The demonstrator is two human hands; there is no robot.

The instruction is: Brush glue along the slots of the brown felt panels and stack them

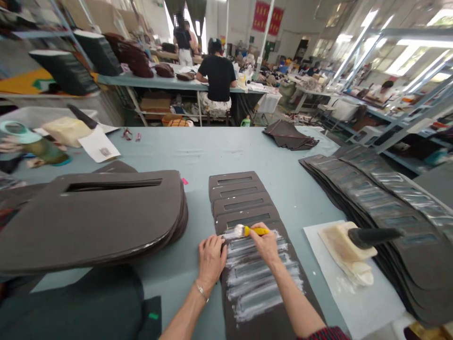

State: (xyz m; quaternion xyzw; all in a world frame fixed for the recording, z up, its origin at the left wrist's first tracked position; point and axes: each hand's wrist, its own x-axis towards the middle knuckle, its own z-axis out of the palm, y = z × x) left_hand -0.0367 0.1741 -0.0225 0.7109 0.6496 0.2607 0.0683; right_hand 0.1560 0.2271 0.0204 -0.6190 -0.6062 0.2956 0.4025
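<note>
Several dark brown panels with rectangular slots overlap in a column on the blue-green table. White paste is smeared in streaks over the nearer ones. My right hand is closed on a yellow-handled brush, whose white-coated bristles touch a panel close to its left edge. My left hand rests flat at the left edge of the panels, its fingers spread a little, holding nothing. A bracelet circles the left wrist.
Large brown panels are stacked at left. On the right, a white sheet bears a pasty block with a dark handle, beside coated panels. A green bottle lies far left. A seated person faces away beyond the table.
</note>
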